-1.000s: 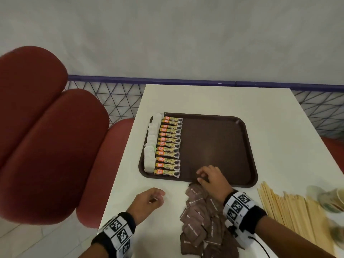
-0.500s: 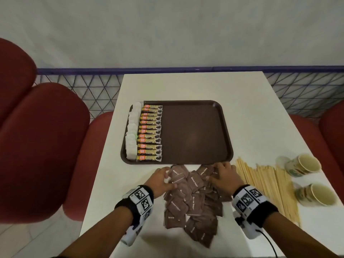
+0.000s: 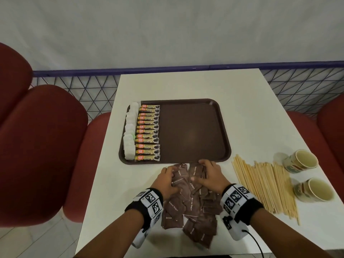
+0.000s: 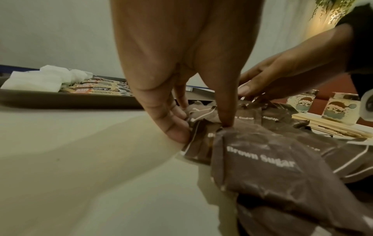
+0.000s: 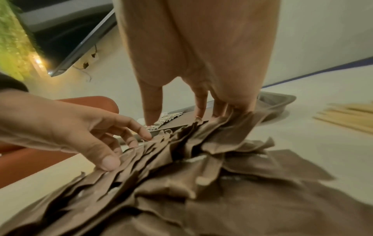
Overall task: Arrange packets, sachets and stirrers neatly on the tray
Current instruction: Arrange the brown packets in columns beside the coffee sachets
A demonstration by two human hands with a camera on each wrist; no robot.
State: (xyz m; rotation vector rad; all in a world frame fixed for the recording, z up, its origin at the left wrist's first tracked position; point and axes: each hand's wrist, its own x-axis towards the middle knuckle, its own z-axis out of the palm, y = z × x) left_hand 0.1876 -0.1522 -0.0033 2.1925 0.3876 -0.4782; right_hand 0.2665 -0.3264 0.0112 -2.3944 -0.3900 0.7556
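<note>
White table (image 3: 242, 116) — brown sugar sachets (image 3: 188, 205) between both hands.

Two paper cups (image 3: 299, 160) printed with Santa faces lie on their sides on the white table (image 3: 251, 116), to the right of the hands. Red padded seats (image 3: 42, 146) stand to the left of the hands, and a blue wire railing (image 3: 78, 86) runs far beyond them.

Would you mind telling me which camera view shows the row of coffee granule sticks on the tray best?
The head view: the whole row of coffee granule sticks lies in sight along the tray, labels readable. The left wrist view shows them low, blurred and edge-on; the right wrist view shows only crimped ends.
</note>
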